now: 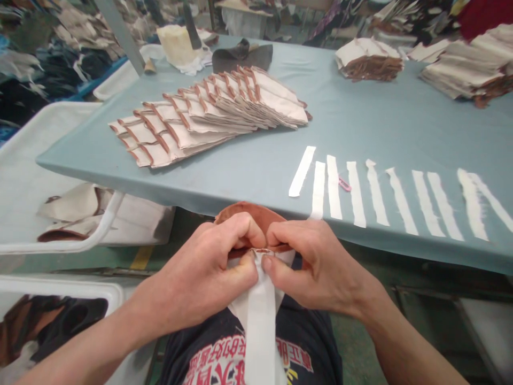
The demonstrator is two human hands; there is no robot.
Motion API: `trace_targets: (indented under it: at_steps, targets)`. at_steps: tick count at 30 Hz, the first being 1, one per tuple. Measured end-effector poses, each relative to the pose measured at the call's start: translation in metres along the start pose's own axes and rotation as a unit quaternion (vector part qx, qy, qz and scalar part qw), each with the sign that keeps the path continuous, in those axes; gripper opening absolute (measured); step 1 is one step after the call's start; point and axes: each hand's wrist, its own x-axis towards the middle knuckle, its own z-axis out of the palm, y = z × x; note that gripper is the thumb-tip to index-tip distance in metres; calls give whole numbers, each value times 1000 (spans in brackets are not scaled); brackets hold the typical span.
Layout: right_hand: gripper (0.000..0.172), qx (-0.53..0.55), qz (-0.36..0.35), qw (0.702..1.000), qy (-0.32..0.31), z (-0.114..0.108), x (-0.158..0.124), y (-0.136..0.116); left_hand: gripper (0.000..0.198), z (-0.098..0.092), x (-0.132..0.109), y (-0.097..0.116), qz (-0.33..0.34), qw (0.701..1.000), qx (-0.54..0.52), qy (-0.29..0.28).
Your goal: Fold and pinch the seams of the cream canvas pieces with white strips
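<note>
My left hand [204, 270] and my right hand [310, 262] meet just below the table's near edge, both pinched closed on one brown leather piece [246, 211] with a white lining. A white tape strip [259, 326] hangs down from under my thumbs over my lap. The thumbs press the strip's top end against the piece's edge. Most of the piece is hidden behind my fingers.
On the blue-grey table [360, 123] lie a fanned row of cream pieces with brown trim [208, 115], several white tape strips [401, 198], and further stacks [368, 60] at the back right. White trays [24, 160] with pieces stand to the left.
</note>
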Motion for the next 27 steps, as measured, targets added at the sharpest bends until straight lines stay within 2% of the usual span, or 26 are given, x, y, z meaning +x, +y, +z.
trace_targets:
  at_steps: [3,7,9,12,14,16,19,23,25,27]
  targets:
    - [17,40,36,998,14,8,2,3,16,2,-1,-9,53,998,33,26]
    - [18,189,85,978,9,16,4,9,21,5,-6,-20,143,987,66,45]
    - [19,294,106,950,-1,20,3,11,21,7,-6,-25,183,979,71,47]
    - [21,438,135,889,-20,28,0,17,26,10,-4,-35,250,963,79,53]
    - [23,495,147,856,-21,35,-2,21,32,13,0,-43,304,947,80,72]
    - [24,519,159,840,-14,41,-2,24,38,18,4,-52,344,930,85,100]
    - [22,495,176,851,4,44,-1,24,39,27,7,-61,354,921,94,133]
    - [18,401,156,902,4,32,-1,15,33,30,2,-54,311,935,73,156]
    - [14,337,123,934,6,23,-3,10,29,22,-3,-44,255,954,84,135]
    - [12,262,82,961,16,16,-5,6,26,9,-7,-32,202,971,92,84]
